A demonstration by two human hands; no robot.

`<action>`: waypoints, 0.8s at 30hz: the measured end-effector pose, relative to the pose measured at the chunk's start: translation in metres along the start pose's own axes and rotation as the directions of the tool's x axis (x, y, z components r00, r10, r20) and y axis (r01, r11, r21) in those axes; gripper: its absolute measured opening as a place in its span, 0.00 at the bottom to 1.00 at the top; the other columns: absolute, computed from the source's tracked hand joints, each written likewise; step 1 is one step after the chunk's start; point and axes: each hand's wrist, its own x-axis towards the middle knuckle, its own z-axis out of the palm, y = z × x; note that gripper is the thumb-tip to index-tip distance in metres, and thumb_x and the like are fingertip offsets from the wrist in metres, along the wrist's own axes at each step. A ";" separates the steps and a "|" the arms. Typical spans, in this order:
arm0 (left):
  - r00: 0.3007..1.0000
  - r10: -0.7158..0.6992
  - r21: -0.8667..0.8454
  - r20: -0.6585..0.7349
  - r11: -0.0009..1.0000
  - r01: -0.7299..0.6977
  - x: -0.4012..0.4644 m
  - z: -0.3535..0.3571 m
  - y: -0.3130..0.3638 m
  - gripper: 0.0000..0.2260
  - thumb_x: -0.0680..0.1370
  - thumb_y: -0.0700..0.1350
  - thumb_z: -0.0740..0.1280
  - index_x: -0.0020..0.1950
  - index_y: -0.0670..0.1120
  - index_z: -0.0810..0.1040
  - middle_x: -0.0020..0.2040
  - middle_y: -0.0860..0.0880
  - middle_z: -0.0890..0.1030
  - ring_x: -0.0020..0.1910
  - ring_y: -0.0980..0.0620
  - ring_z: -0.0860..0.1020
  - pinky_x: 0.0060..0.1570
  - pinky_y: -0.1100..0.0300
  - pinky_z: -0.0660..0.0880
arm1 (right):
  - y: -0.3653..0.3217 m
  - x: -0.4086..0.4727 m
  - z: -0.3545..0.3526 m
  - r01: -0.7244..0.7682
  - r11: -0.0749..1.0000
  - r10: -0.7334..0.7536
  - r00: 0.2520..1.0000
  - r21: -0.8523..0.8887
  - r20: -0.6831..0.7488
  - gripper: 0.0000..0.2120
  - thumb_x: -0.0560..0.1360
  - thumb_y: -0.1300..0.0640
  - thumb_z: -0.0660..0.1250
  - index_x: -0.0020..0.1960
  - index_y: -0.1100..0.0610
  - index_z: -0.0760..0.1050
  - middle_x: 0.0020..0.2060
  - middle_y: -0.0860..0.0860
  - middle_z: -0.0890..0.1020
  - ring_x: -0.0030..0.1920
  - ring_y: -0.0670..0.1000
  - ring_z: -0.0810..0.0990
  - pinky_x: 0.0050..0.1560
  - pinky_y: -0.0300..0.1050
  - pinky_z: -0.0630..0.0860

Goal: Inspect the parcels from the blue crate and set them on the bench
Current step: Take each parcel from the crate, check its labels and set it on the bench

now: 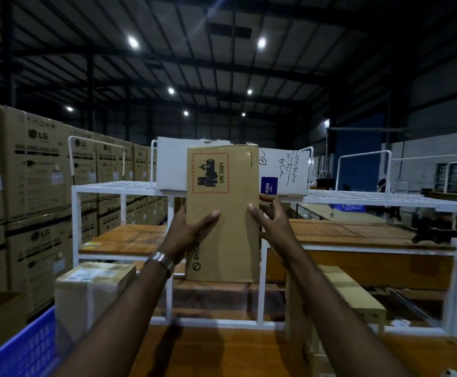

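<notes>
I hold a tall brown cardboard parcel (223, 232) upright in front of me, above the wooden bench (221, 349). It bears a red-bordered battery label reading UN 3481 near its top. My left hand (187, 229) grips its left edge, thumb across the front face. My right hand (272, 216) holds the right edge with fingers curled round it. The blue crate (23, 346) shows at the lower left, with a taped parcel (91, 292) standing in or beside it. Another brown parcel (336, 300) stands on the bench at the right.
A white metal rack (113, 186) with wire-mesh top and wooden shelves stands right behind the bench. A white box (284, 170) with handwriting sits on its top shelf. Stacks of LG cartons (31, 186) fill the left side. A black clamp (436, 229) hangs on the rack's right.
</notes>
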 end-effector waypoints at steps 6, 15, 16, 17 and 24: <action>1.000 -0.009 -0.122 -0.030 0.992 0.006 -0.004 -0.015 0.001 0.37 0.64 0.59 0.81 0.69 0.47 0.76 0.61 0.45 0.85 0.57 0.46 0.86 0.49 0.51 0.84 | 0.004 -0.001 -0.010 -0.050 0.999 0.047 0.990 0.020 0.132 0.23 0.82 0.41 0.62 0.76 0.43 0.71 0.75 0.48 0.73 0.73 0.51 0.72 0.62 0.51 0.76; 0.998 -0.037 -0.192 0.059 0.980 0.048 -0.009 -0.027 0.009 0.51 0.50 0.69 0.84 0.67 0.50 0.74 0.57 0.46 0.86 0.54 0.45 0.87 0.47 0.50 0.85 | 0.011 0.010 -0.018 -0.055 0.990 0.037 0.989 -0.127 -0.141 0.44 0.67 0.45 0.83 0.78 0.41 0.66 0.78 0.54 0.68 0.75 0.59 0.69 0.69 0.66 0.74; 0.996 -0.040 -0.222 0.080 0.973 0.057 -0.010 -0.030 0.009 0.51 0.50 0.68 0.85 0.68 0.49 0.74 0.56 0.46 0.87 0.54 0.45 0.86 0.47 0.49 0.85 | 0.010 0.011 -0.020 -0.112 0.985 0.096 0.987 -0.128 -0.130 0.56 0.62 0.39 0.84 0.82 0.43 0.59 0.80 0.55 0.65 0.76 0.61 0.68 0.70 0.69 0.71; 0.994 -0.029 -0.248 0.109 0.967 0.055 -0.010 -0.032 0.008 0.51 0.51 0.67 0.85 0.68 0.48 0.73 0.55 0.46 0.87 0.53 0.45 0.87 0.46 0.49 0.85 | 0.009 0.012 -0.023 -0.153 0.980 0.141 0.985 -0.130 -0.098 0.65 0.56 0.34 0.84 0.84 0.44 0.53 0.80 0.56 0.64 0.76 0.62 0.68 0.71 0.70 0.70; 0.997 -0.058 -0.186 0.042 0.980 0.065 -0.007 -0.045 -0.001 0.49 0.54 0.68 0.84 0.69 0.49 0.73 0.58 0.45 0.84 0.56 0.43 0.85 0.43 0.51 0.84 | 0.009 0.012 -0.031 -0.198 0.976 0.193 0.979 -0.089 -0.063 0.67 0.52 0.29 0.82 0.82 0.48 0.56 0.69 0.53 0.74 0.68 0.58 0.74 0.66 0.65 0.74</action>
